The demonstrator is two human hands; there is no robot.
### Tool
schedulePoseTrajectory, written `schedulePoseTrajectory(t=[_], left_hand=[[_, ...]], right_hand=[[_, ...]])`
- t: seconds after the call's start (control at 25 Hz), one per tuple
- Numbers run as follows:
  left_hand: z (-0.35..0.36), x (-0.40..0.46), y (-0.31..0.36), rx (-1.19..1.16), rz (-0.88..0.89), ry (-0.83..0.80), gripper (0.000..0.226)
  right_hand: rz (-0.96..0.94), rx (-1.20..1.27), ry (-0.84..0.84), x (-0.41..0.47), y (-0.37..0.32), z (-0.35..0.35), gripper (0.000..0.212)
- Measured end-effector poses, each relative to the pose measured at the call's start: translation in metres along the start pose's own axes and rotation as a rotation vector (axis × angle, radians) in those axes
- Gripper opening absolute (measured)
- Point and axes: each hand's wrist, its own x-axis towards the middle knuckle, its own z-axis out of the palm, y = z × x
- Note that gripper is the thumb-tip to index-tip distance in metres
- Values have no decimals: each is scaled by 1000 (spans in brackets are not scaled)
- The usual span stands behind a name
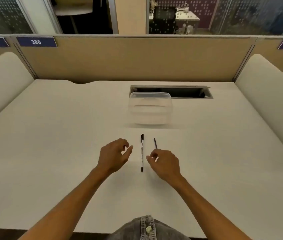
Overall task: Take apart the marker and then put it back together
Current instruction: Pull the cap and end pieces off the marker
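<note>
The marker lies on the white desk, pointing away from me. It has a white barrel and a black cap on each end. My left hand hovers just left of it, fingers loosely curled and holding nothing. My right hand hovers just right of it, fingers loosely curled, with its fingertips close to the barrel. A thin dark rod lies on the desk to the right of the marker. Its near end disappears behind my right hand's knuckles, and no grip on it shows.
A clear plastic container stands on the desk beyond the marker. Behind it is an open cable slot in the desk. Beige partition panels close off the back and both sides. The desk's front edge is by my lap.
</note>
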Motion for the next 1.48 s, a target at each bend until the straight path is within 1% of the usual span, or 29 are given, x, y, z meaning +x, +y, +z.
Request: schedulePoseTrajectory(t=[0.04, 0.24, 0.48, 0.64, 0.76, 0.84, 0.92, 1.0, 1.12, 1.2, 1.36, 1.48], left_hand=[[4, -5, 0, -2, -15, -25, 21], [20, -28, -4, -8, -80, -107, 22], [29, -45, -10, -24, -106, -161, 22], [33, -48, -13, -23, -103, -192, 23], [32, -44, -12, -23, -89, -181, 24], [30, -41, -9, -38, -51, -133, 24], [28, -39, -5, -32, 24, -66, 27], [25, -34, 0, -5, 102, -15, 37], [17, -22, 12, 5, 206, 6, 49], [10, -15, 21, -6, 269, 29, 46], [-9, -6, 39, -52, 383, 111, 25], [-23, -3, 52, -67, 439, 117, 22]], right_hand=[[19, -10, -33, -2, -2, 6, 25], [58, -56, -32, -11, -13, 32, 36], [56, -111, -6, -12, -17, 43, 27], [68, -115, -6, -13, -19, 42, 27], [81, -69, 10, -13, -17, 38, 27], [80, -25, 60, -15, -17, 33, 26], [85, 45, 128, -17, -17, 23, 23], [87, 140, 171, -19, -19, 11, 21], [68, 282, 214, -21, -23, -8, 21], [67, 396, 216, -22, -27, -21, 23], [32, 598, 205, -22, -31, -44, 29], [-3, 647, 210, -22, -33, -57, 40]])
